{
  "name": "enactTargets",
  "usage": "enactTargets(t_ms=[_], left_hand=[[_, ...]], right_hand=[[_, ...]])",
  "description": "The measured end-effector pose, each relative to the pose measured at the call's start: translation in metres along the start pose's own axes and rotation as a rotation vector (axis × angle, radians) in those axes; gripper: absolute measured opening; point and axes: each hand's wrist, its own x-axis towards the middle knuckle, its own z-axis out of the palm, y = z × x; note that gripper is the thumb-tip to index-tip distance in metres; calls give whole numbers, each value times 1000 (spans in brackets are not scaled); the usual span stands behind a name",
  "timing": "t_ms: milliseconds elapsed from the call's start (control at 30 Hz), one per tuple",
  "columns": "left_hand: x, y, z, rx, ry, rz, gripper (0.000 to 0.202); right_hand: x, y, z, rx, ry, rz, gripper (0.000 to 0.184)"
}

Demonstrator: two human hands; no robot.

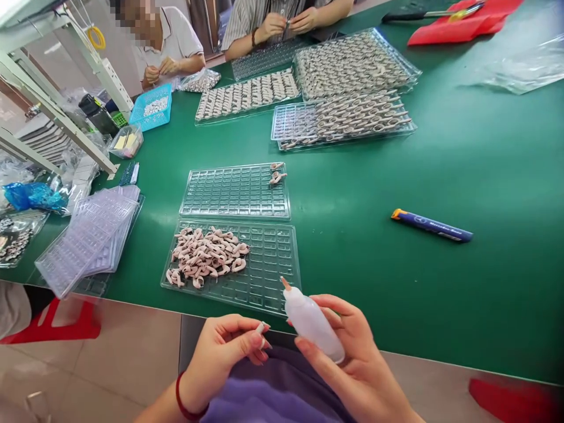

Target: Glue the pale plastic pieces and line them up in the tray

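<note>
My right hand is wrapped round a white squeeze bottle with a thin orange-brown nozzle tilted up and to the left. Between the thumb and fingers of my left hand, a small pale piece is pinched, largely covered by the fingertips. The nozzle and the piece are apart. Just beyond my hands lies a clear plastic tray, with a heap of small pinkish-beige curved parts on its left side. Behind it, another clear compartment tray has a few similar parts at its right end.
Filled trays stand at the back, near two people working with their hands. A blue cutter-like tool lies to the right. On the left are stacked clear trays, a blue basket and a metal frame.
</note>
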Motion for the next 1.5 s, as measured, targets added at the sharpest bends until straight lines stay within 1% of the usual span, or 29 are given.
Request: enactTargets(t_ms=[100, 167, 267, 333, 400, 467, 533, 600, 667, 733, 800, 833, 933, 1000, 1067, 1133, 1200, 1267, 1333, 1433, 1500], left_hand=[[1, 2, -2, 36, 34, 12, 34], [2, 2, -3, 59, 61, 11, 35], [3, 0, -6, 71, 77, 4, 35], [4, -1, -7, 73, 73, 6, 33], [5, -2, -7, 77, 62, 12, 32], [4, -2, -7, 97, 61, 28, 28], [2, 0, -6, 145, 66, 68, 23], [0, 2, -5, 244, 70, 145, 16], [-1, 5, -6, 415, 92, 286, 9], [-2, 7, -7, 609, 121, 455, 7], [-2, 8, -9, 743, 125, 562, 9], [-1, 8, -10, 774, 115, 577, 9], [0, 6, -13, 814, 107, 567, 9], [0, 3, -14, 852, 124, 611, 10], [0, -1, -15, 940, 160, 739, 12], [1, -5, -17, 1085, 207, 920, 16], [2, -9, -20, 1237, 239, 1060, 19], [2, -11, -22, 1329, 245, 1111, 21], [3, -12, -23, 1362, 246, 1110, 21], [4, -11, -22, 1374, 252, 1103, 20], [4, -11, -21, 1379, 258, 1105, 18]], right_hand=[[0, 3, -8, -4, -6, 41, 36], [-2, 2, -11, -6, 16, 93, 38], [-6, -8, -7, 21, 135, 162, 40], [-9, -15, -2, 50, 208, 182, 40], [-11, -17, 0, 66, 238, 178, 41], [-11, -14, -5, 48, 226, 154, 39], [-11, -7, -14, -2, 146, 72, 37], [-12, 1, -23, -74, 53, -41, 35], [-15, 8, -29, -152, 2, -136, 36], [-18, 12, -28, -220, -6, -187, 36], [-22, 15, -25, -245, 10, -234, 35], [-23, 16, -23, -244, 18, -254, 35], [-26, 19, -20, -226, 10, -309, 37], [-27, 20, -20, -235, -9, -341, 39], [-27, 21, -20, -249, -11, -365, 41], [-27, 22, -20, -267, -4, -377, 42], [-26, 22, -20, -287, 9, -387, 42], [-24, 19, -19, -306, 9, -397, 41], [-20, 14, -19, -318, -26, -411, 41], [-15, 7, -18, -316, -94, -441, 49], [-13, 5, -17, -312, -112, -449, 54]])
